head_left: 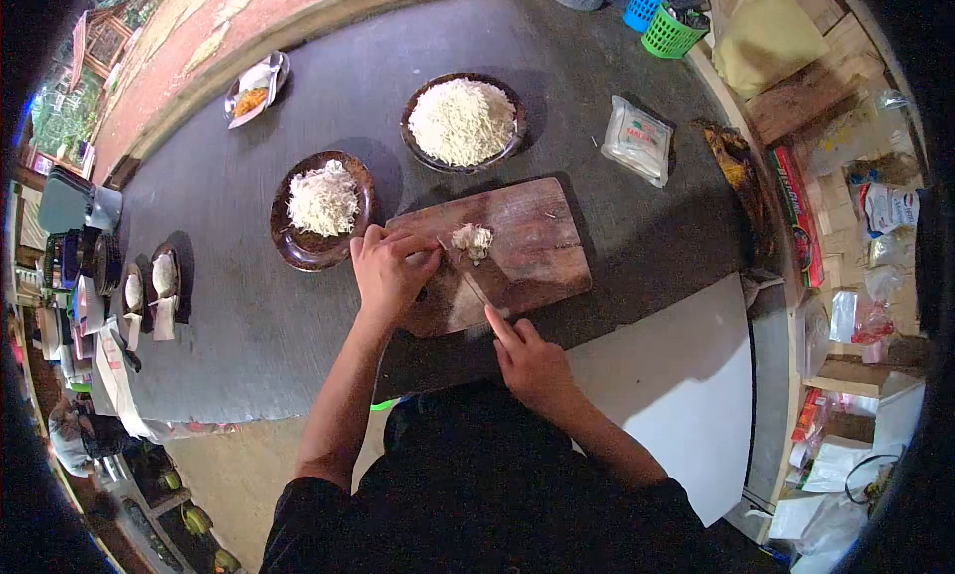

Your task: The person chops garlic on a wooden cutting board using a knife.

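Blk shirt [477,509]; R hand [535,370] grips knife [475,287] over brd [532,221], L hand [393,274] curled nr tip, hold unclear.

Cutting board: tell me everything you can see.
The cutting board is a brown, wood-like rectangle with paler patches, lying flat, slightly askew, on the dark table. A small pale heap rests on it. The left hand hides part of its left side; the right hand holds a knife over it, contact unclear.

A: Camera?
B: One, head-worn, wide and round-edged.
A: Facing?
B: Forward, steeply down: wearer's torso [477,504] at bottom edge, left hand [391,268] and right hand [537,367] close, mid-frame.
A: Reach?
B: Tabletop [348,106] near, reddish ground [189,52] beyond, top left.
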Action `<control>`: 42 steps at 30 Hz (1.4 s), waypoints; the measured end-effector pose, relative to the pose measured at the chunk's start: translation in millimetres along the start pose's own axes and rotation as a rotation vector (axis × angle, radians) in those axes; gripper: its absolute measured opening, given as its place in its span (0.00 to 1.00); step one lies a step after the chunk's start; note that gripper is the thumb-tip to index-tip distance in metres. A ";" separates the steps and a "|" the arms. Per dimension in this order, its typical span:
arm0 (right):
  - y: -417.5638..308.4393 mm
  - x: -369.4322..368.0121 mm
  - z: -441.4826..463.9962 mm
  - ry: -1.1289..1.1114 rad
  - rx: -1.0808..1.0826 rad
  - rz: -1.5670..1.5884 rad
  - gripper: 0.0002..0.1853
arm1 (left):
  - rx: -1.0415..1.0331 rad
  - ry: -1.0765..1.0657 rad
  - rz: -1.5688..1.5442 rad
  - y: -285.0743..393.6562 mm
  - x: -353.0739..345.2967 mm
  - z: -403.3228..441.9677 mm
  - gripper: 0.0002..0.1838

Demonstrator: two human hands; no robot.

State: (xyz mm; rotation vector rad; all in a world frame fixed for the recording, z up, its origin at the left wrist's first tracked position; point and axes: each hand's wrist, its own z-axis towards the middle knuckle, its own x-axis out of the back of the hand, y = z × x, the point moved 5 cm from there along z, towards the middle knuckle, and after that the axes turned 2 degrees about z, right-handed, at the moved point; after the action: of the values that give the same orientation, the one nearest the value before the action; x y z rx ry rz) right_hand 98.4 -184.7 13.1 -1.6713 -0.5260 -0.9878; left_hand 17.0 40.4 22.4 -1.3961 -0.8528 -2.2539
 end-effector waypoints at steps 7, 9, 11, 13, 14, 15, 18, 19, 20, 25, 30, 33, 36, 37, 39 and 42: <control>1.5 -4.6 1.7 0.007 -0.010 -0.028 0.31 | -0.020 0.021 -0.037 -1.0 -0.4 -2.1 0.06; 5.3 -4.0 -6.1 0.011 -0.001 -0.013 0.31 | -0.023 0.032 -0.037 -1.8 0.3 -2.2 0.06; 7.2 -1.3 -13.8 0.044 0.009 -0.041 0.32 | -0.018 0.041 -0.040 -1.4 0.4 -2.5 0.06; 7.1 3.2 -14.8 0.069 0.004 -0.020 0.32 | -0.017 0.029 -0.025 0.7 1.9 -1.6 0.06; 6.7 5.8 -15.3 0.096 0.002 0.004 0.32 | -0.017 0.019 -0.006 1.4 2.3 -1.4 0.06; 6.0 6.0 -15.5 0.097 0.001 0.005 0.32 | -0.018 0.018 -0.006 1.4 2.5 -1.5 0.06; 3.9 2.8 -14.3 0.047 -0.012 -0.010 0.32 | -0.024 0.014 -0.039 0.6 2.6 -1.5 0.07; 2.2 2.3 -13.7 0.048 -0.002 0.001 0.32 | -0.027 0.025 -0.040 0.0 2.4 -1.7 0.07; 0.8 2.2 -13.0 0.049 0.008 0.010 0.32 | -0.030 0.036 -0.042 0.0 2.4 -1.6 0.07; 0.0 -1.7 -0.9 0.007 -0.002 0.007 0.33 | -0.005 -0.001 -0.037 0.4 0.8 -1.0 0.06; 1.0 -4.4 8.8 0.037 0.033 0.081 0.34 | -0.004 0.005 -0.058 -0.2 2.5 -0.5 0.06; 0.7 1.4 2.5 -0.008 -0.037 0.039 0.31 | 0.007 0.004 -0.042 0.3 4.2 0.5 0.06; 9.8 -0.3 -10.8 0.000 -0.062 0.045 0.31 | 0.027 -0.019 -0.036 -0.5 1.9 -1.0 0.06; 11.2 0.9 -12.3 0.028 -0.044 0.061 0.32 | 0.021 -0.013 -0.049 -1.6 0.7 -0.7 0.07; 10.2 2.9 -13.8 0.057 -0.027 0.079 0.32 | 0.014 -0.007 -0.061 -1.8 0.5 -0.4 0.07; 3.8 4.3 -13.2 0.055 -0.009 0.027 0.31 | 0.003 -0.028 -0.010 -1.1 0.7 0.5 0.07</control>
State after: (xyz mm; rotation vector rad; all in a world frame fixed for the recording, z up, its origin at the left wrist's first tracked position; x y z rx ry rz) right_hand 99.0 -198.9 15.5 -1.6500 -0.4626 -1.0148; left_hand 16.4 41.5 22.9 -1.4281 -0.8736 -2.2449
